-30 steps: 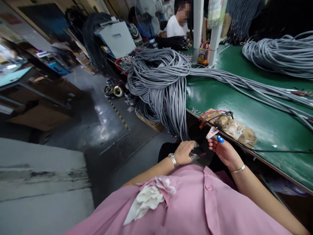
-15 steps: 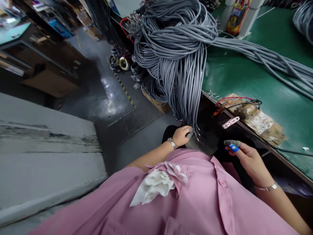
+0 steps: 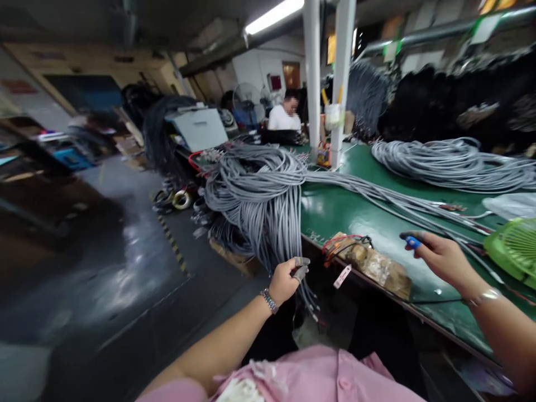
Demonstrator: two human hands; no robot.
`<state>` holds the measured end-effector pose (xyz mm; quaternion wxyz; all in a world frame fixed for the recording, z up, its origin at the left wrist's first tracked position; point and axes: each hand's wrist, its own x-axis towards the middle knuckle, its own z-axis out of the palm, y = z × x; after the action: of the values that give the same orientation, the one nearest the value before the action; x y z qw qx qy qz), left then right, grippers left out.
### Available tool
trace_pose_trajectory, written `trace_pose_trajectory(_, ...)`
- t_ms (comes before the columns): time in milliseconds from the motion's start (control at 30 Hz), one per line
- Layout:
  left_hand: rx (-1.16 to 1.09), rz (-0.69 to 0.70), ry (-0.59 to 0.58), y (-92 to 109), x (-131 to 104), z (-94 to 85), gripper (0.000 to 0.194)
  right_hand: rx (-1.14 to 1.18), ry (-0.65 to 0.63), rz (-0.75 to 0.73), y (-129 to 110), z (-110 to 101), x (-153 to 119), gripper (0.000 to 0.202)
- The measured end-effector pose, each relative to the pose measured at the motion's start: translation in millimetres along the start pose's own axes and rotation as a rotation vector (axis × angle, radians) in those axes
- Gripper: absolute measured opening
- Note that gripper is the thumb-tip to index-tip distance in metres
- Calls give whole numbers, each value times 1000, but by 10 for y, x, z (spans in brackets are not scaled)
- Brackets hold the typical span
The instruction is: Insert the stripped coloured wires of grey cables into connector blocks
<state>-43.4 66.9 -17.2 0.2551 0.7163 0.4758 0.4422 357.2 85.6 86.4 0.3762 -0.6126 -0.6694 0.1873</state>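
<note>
A thick bundle of grey cables [image 3: 259, 184] is heaped on the green table [image 3: 326, 215], its loose ends hanging over the edge. My left hand [image 3: 291, 279], with grey finger covers, is beside those hanging ends, thumb and forefinger apart and nothing seen between them. Above the table, my right hand [image 3: 439, 257] is closed in a pinch, with a blue wrap on one finger; whatever it may hold is too small to make out. Between my hands, a taped cardboard block [image 3: 377, 268] with red and black leads lies at the table edge, a pink tag [image 3: 342, 276] beside it.
Another grey cable coil [image 3: 444, 162] and a green fan [image 3: 513, 248] are on the right. White posts [image 3: 312, 72] rise from the table. Behind it sits a person in white [image 3: 285, 117]. Coils of wire [image 3: 182, 199] lie on the floor at left.
The view has tilted up, showing more of the room. My right hand has risen from below the table edge to over the table. My left hand's fingers have parted more.
</note>
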Motion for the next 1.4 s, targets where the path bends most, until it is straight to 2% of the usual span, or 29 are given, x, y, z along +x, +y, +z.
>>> trace_pose_trajectory(100, -30, 102, -59, 244, 403, 98, 22, -40, -9, 47, 319, 5, 288, 35)
trace_pose_trajectory(200, 67, 230, -137, 403, 841, 231, 24, -30, -2, 87, 621, 100, 358, 37)
trace_pose_trajectory(367, 438, 365, -254, 433, 1741, 447, 25, -53, -118, 7, 848, 192, 343, 33)
trace_pose_trajectory(433, 643, 311, -273, 401, 2124, 534, 26, -46, -128, 12, 871, 177, 371, 35)
trace_pose_trajectory(567, 759, 241, -261, 295, 2797, 704, 33, 18, -95, 47, 883, 122, 431, 36)
trace_pose_trajectory(667, 844, 174, -245, 196, 3195, 796, 40, 58, -67, 65, 907, 104, 445, 35)
trace_pose_trajectory(800, 947, 93, -214, 71, 3615, 839, 47, 96, -68, 86, 992, 123, 474, 37)
trace_pose_trajectory(867, 993, 59, -195, 17, 3776, 834, 48, 103, -75, 98, 1036, 135, 500, 36)
trace_pose_trajectory(1000, 1067, 0, -206, -58, 3955, 831, 36, 116, -52, 136, 1052, 142, 518, 30)
trace_pose_trajectory(1133, 1130, -76, -331, -76, 3995, 865, 36, 195, -11, 113, 1001, 147, 493, 27)
trace_pose_trajectory(1200, 1150, -69, -387, -74, 3985, 858, 36, 236, 7, 133, 995, 148, 490, 26)
trace_pose_trajectory(1300, 1171, -52, -482, -73, 3900, 736, 35, 273, 26, 178, 1012, 149, 483, 24)
trace_pose_trajectory(1400, 1178, -33, -590, -85, 3729, 449, 30, 308, 30, 196, 1022, 154, 468, 22)
